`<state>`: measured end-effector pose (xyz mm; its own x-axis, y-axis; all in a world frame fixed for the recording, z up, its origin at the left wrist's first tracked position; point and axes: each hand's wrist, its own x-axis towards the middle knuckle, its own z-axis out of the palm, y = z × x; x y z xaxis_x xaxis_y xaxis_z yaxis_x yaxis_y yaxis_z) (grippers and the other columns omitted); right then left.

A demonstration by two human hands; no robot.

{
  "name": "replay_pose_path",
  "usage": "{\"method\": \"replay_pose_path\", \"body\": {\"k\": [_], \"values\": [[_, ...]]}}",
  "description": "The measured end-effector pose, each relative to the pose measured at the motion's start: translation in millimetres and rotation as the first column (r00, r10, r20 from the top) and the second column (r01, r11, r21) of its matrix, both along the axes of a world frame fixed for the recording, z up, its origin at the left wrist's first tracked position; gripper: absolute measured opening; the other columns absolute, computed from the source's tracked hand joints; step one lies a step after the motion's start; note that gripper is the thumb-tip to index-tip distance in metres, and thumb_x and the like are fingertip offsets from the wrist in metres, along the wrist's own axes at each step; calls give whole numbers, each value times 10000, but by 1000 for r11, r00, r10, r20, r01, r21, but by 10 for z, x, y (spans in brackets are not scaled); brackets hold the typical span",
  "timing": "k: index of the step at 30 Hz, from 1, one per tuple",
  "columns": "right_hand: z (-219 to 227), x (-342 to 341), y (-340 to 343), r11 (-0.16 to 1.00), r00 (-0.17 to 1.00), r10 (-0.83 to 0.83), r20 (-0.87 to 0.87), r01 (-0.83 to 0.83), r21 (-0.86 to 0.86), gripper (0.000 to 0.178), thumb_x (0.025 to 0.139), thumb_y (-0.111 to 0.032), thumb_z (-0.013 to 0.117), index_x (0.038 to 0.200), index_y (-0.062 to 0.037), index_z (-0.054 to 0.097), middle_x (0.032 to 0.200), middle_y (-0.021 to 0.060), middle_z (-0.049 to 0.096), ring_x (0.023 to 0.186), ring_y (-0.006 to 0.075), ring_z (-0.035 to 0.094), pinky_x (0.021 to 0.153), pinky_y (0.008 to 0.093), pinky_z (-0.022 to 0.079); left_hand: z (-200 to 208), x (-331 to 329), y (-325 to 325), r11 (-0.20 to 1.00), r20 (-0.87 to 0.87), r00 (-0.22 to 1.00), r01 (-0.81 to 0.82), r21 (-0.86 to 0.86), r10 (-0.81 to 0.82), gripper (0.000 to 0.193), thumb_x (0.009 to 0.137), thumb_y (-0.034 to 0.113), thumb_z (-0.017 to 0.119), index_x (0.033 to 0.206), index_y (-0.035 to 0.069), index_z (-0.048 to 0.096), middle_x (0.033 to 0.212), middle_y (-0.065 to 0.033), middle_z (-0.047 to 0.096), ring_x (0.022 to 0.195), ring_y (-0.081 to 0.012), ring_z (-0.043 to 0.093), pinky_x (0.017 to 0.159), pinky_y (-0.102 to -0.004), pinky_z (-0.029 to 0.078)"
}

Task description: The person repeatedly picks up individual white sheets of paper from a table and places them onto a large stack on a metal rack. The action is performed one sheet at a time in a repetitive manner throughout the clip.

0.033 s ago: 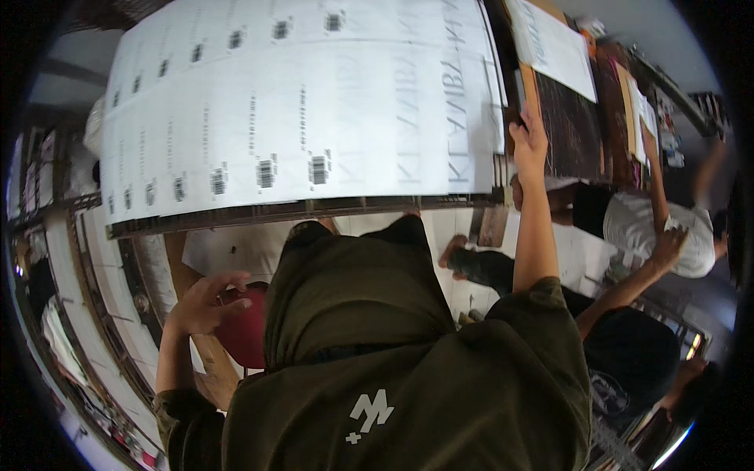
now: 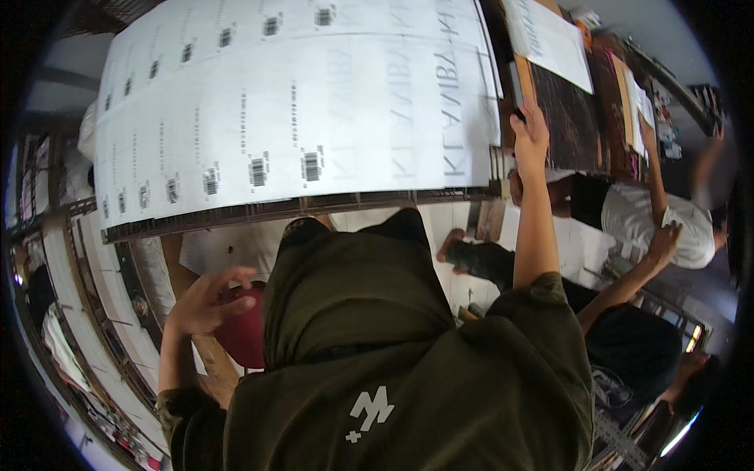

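My right hand (image 2: 531,135) is closed around the near end of a light wooden strip (image 2: 525,74), which has a greyish side, just past the right end of the sheeted table. My thumb lies on its left side; the fingertips are partly hidden. My left hand (image 2: 208,302) hangs low at my left with its fingers curved and apart, holding nothing, above a red round seat (image 2: 242,334). In front of me, a wide white sheet (image 2: 236,141) lies on the table, printed with rows of barcodes and large faint grey lettering.
The table's dark slatted edge (image 2: 314,208) runs just before my legs. Farther right stand a dark brown board (image 2: 561,118) with a white sheet (image 2: 550,43) over it. Two other people work at the right, one in a white shirt (image 2: 648,224), one in black (image 2: 632,337). Long pale racks (image 2: 86,314) stand left.
The table and sheet sit slightly farther left and higher in view. My right hand stays at the wooden strip; my left hand has barely moved.
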<state>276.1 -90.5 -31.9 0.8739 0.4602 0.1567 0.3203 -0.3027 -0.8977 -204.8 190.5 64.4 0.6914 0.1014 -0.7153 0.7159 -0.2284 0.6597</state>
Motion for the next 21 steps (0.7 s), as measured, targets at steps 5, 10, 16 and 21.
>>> {"method": "replay_pose_path", "body": {"k": [5, 10, 16, 21], "values": [[260, 355, -497, 875, 888, -276, -368, 390, 285, 392, 851, -116, 597, 1225, -54, 497, 1087, 54, 563, 947, 140, 544, 739, 252, 445, 131, 907, -462, 992, 309, 951, 44, -114, -6, 431, 826, 263, 640, 1190, 72, 509, 885, -36, 598, 595, -101, 475, 561, -248, 412], [228, 1054, -1119, 679, 705, -295, -645, 629, 378, 456, 855, -157, 538, 1286, -128, 393, 1165, 91, 530, 981, 213, 565, 782, 376, 445, 267, 1560, -796, 997, 376, 927, 46, -69, -17, 386, 842, 187, 615, 1193, 69, 507, 868, -22, 595, 534, -53, 415, 498, -219, 358], [-450, 1878, -1651, 461, 708, -180, -683, 674, 577, 550, 865, -303, 452, 1361, -160, 260, 1349, 145, 370, 1121, 312, 487, 903, 507, 369, -71, 2307, -1458, 987, 313, 947, -20, -159, 70, 386, 831, 118, 613, 1198, 71, 505, 880, -30, 597, 550, -40, 421, 523, -197, 375], [-558, 2020, -2041, 16, 748, 152, -646, 651, 759, 774, 786, -702, 334, 1399, -243, 225, 1437, 145, 251, 1303, 369, 270, 1022, 579, 204, -82, 2575, -1905, 987, 322, 943, -33, -160, 84, 394, 824, 71, 616, 1201, 67, 502, 904, -38, 594, 609, -50, 454, 579, -205, 402]]}}
